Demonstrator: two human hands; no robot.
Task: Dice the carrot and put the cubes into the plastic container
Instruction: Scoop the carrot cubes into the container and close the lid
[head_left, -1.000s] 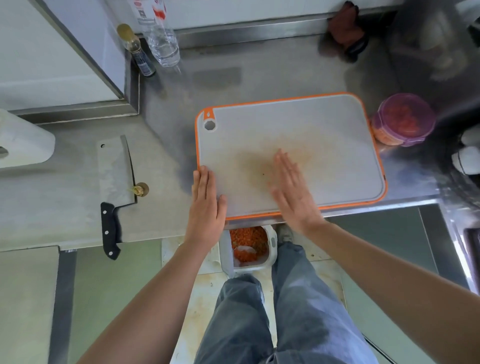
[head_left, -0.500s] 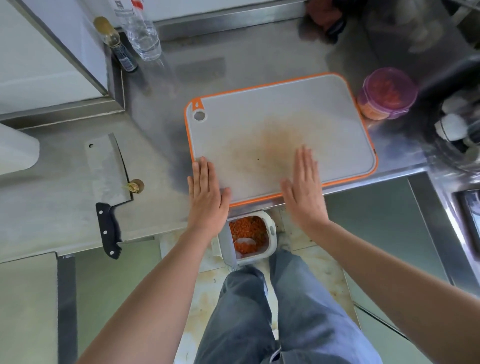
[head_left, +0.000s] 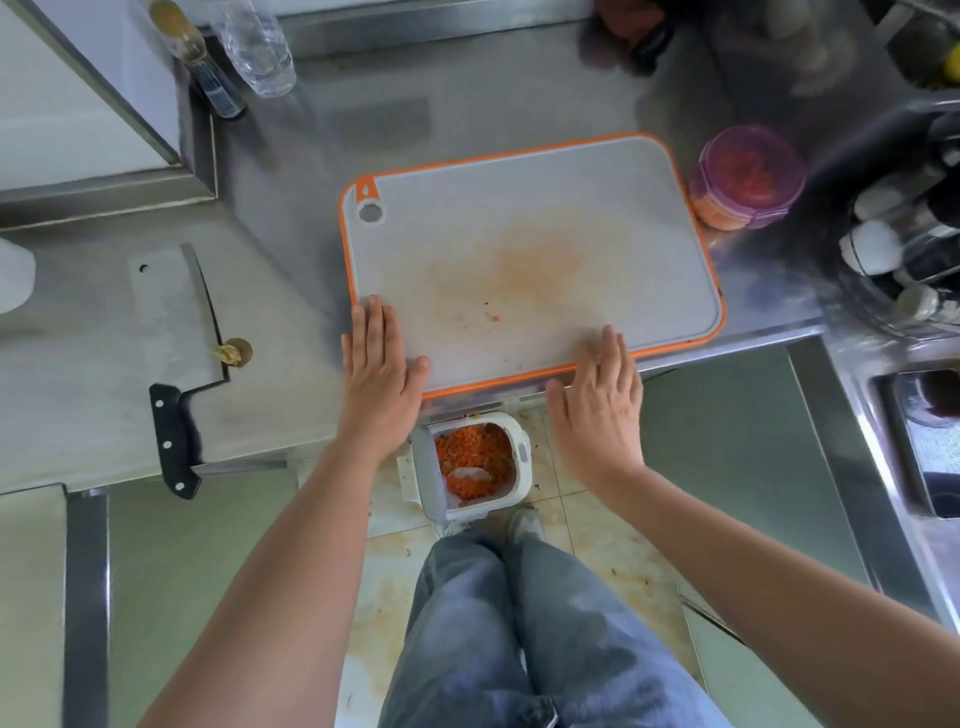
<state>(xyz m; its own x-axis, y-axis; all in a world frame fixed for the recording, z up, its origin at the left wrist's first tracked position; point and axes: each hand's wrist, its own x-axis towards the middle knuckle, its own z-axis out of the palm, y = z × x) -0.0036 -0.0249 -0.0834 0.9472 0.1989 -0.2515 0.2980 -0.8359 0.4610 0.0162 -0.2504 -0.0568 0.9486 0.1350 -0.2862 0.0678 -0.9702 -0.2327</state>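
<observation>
Our right hand (head_left: 597, 410) has slid back from the middle of the cutting board (head_left: 545, 208) to its near edge. Its fingers are flat, its grip released, and the palm is past the edge of the surface (head_left: 457, 109), above the floor bin (head_left: 521, 457). Our left hand (head_left: 382, 374) stays flat on the board's near left corner, grip also released. The plastic container (head_left: 748, 176), with carrot cubes (head_left: 719, 213) inside, stands just beside the board's far right corner.

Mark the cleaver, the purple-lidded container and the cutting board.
cleaver (head_left: 179, 322), head view, flat of the blade.
purple-lidded container (head_left: 750, 169), head view, middle of lid.
cutting board (head_left: 545, 208), head view, bare grey surface.
</observation>
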